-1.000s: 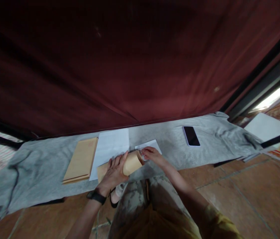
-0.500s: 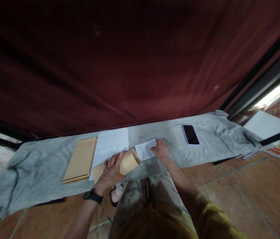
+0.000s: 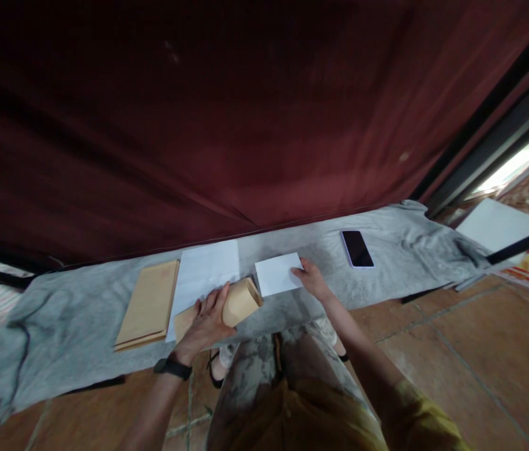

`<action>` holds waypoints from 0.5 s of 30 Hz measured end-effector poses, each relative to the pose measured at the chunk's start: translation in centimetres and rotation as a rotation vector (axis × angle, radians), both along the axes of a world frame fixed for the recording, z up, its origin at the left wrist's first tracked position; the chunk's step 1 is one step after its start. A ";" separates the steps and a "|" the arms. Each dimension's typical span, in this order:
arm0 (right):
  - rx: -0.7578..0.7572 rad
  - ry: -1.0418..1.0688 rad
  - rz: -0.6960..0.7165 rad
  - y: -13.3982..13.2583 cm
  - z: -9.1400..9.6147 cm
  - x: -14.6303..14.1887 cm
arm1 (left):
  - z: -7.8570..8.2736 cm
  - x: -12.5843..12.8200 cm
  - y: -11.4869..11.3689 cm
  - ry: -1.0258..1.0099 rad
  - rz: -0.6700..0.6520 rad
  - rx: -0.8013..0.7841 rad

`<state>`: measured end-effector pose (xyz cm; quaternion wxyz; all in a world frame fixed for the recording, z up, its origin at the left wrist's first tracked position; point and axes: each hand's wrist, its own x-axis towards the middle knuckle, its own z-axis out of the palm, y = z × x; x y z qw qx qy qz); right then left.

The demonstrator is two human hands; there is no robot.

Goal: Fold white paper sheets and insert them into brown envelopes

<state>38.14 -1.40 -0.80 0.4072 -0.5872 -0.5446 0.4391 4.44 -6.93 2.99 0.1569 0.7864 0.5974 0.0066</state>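
Observation:
My left hand (image 3: 210, 321) lies flat across a brown paper envelope (image 3: 242, 303), fingers stretched out. The envelope's bulging right end gapes toward the right. Just beyond that end, my right hand (image 3: 311, 279) pinches the right edge of a folded white paper (image 3: 277, 274) between thumb and fingers. The paper's left edge is close to the envelope's mouth; whether they touch I cannot tell. Under the envelope and partly hidden by it and my left hand lies a larger white sheet (image 3: 208, 268). A stack of brown envelopes (image 3: 149, 300) sits to its left.
A grey cloth (image 3: 76, 313) covers the long, narrow surface. A phone (image 3: 357, 248) with a dark screen lies on it at right. Behind rises a dark red curtain-like sheet (image 3: 255, 138). White papers (image 3: 499, 228) are at far right, above the tiled floor (image 3: 475, 338).
My right hand has shifted slightly right and now grips the folded paper's edge, and the paper shows larger and turned a little. My left hand stays on the envelope.

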 end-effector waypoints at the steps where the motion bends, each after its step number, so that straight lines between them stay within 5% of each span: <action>1: -0.004 0.035 0.011 -0.2 0.0 -0.1 | 0.0 0.0 0.0 0.005 0.004 0.001; 7: -0.038 0.149 0.077 -1.3 0.0 -1.2 | -0.3 0.0 0.0 0.015 -0.009 0.023; 15: -0.043 -0.084 0.170 0.2 2.0 -1.5 | -0.7 -0.1 -0.1 0.014 -0.029 0.002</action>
